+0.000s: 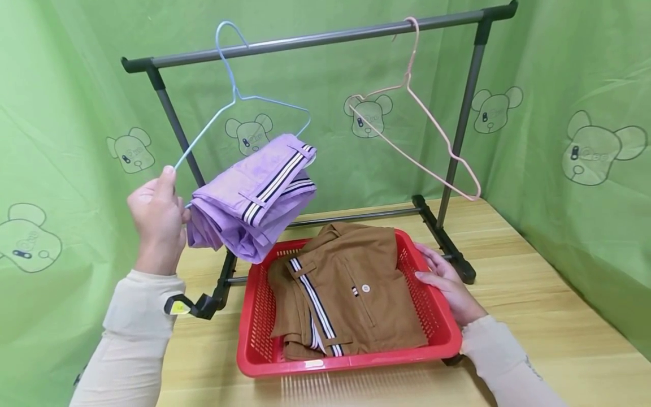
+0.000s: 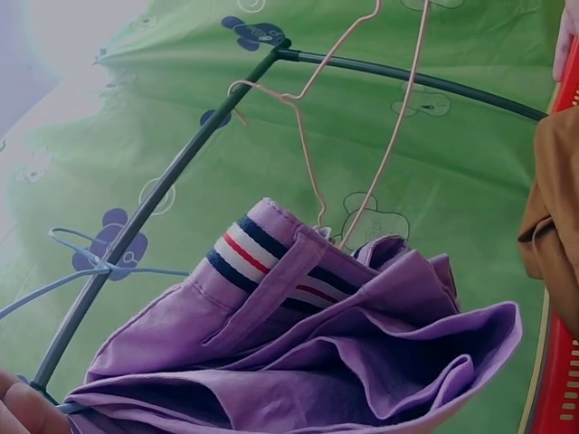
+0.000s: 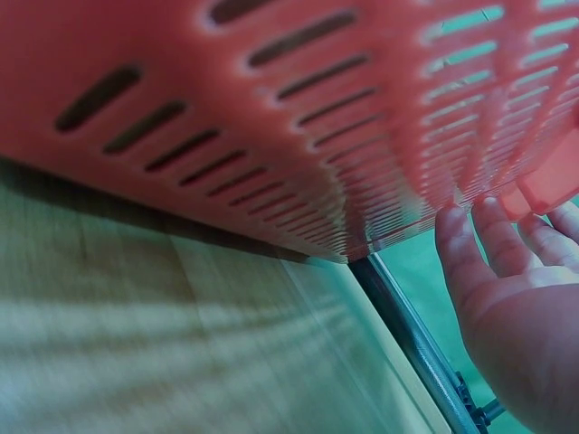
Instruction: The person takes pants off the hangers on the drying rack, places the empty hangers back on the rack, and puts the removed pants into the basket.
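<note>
My left hand (image 1: pixel 160 217) pinches the lower left corner of a blue wire hanger (image 1: pixel 205 125), whose hook is up at the rail. Folded purple trousers (image 1: pixel 244 189) with a striped waistband hang over the hanger's bottom bar. In the left wrist view the purple trousers (image 2: pixel 298 307) fill the lower middle, and only fingers (image 2: pixel 29 411) of that hand show. With the thumb at the rim and the fingers against the outer wall, my right hand (image 1: pixel 452 285) holds a red plastic basket (image 1: pixel 351 362). Folded brown trousers (image 1: pixel 351 294) with a striped waistband lie in it.
A grey metal rack rail (image 1: pixel 325 38) runs across the back, its black feet (image 1: pixel 450 254) on the wooden table (image 1: pixel 534 316). From its right part hangs a bare pink hanger (image 1: pixel 432 118). Green curtains (image 1: pixel 549 73) with bear drawings surround the table.
</note>
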`<state>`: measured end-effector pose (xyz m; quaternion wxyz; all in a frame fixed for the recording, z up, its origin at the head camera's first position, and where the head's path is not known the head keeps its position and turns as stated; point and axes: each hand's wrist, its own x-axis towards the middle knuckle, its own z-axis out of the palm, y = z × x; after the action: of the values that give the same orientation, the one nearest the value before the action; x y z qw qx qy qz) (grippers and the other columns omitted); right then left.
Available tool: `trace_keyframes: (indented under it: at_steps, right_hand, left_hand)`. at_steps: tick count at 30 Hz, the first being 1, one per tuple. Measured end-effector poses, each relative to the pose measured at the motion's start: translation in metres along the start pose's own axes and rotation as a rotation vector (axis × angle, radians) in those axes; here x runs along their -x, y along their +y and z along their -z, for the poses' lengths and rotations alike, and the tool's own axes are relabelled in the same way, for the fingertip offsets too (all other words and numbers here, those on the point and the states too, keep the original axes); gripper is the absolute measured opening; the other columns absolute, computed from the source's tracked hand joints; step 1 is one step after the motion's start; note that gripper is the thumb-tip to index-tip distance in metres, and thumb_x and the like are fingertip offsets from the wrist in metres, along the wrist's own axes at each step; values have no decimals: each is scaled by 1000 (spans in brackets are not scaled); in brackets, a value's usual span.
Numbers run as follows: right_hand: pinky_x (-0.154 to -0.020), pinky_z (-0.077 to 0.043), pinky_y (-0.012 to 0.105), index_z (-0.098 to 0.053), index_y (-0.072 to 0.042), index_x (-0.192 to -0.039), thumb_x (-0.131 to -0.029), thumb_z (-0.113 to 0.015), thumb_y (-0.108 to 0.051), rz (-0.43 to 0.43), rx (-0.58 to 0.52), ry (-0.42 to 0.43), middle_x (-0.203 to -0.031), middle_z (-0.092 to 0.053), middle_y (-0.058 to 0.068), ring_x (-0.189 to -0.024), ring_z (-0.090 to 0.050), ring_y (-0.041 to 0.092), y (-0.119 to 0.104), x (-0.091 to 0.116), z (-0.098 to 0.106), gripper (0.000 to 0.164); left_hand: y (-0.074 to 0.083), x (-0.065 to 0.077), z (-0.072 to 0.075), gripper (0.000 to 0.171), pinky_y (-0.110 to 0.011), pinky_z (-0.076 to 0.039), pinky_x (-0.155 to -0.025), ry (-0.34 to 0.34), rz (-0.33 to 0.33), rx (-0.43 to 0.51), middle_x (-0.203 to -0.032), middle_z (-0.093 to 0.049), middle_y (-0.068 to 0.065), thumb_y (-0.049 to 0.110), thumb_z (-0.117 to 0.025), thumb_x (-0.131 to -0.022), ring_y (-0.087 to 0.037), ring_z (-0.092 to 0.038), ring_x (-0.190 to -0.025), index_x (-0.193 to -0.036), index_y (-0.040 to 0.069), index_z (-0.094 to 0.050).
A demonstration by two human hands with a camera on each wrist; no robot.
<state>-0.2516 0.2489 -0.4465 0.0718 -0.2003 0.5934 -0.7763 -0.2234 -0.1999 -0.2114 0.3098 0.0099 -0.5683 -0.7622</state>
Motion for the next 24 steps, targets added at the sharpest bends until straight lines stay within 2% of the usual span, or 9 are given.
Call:
trace_keyframes:
  at_steps: [7, 12, 24]
  right_hand:
    - [-89, -52, 40, -17, -8, -153, -99, -51, -3, 10, 3, -1, -147, -36, 10, -122, -52, 18, -2, 0, 0, 65]
    - [-89, -52, 41, -16, -8, -154, -98, -52, -4, -15, 14, 14, -148, -33, 12, -121, -53, 17, -2, 0, 0, 66]
    - [-88, -53, 41, -14, -8, -154, -98, -52, -5, -24, 26, 20, -149, -32, 16, -120, -54, 17, 0, -1, 1, 67]
  left_hand:
    - [-2, 3, -1, 42, -21, -27, -34, -3, 13, -19, -45, -35, 2, 21, -60, -97, -10, -29, -36, -60, 9, -45]
    - [-6, 8, -1, 43, -21, -27, -34, -9, 17, -34, -45, -35, 2, 21, -60, -98, -9, -29, -36, -60, 9, -44]
    - [-15, 16, 1, 47, -19, -28, -35, -32, -12, -56, -43, -33, 4, 20, -56, -99, -7, -28, -35, -56, 12, -40]
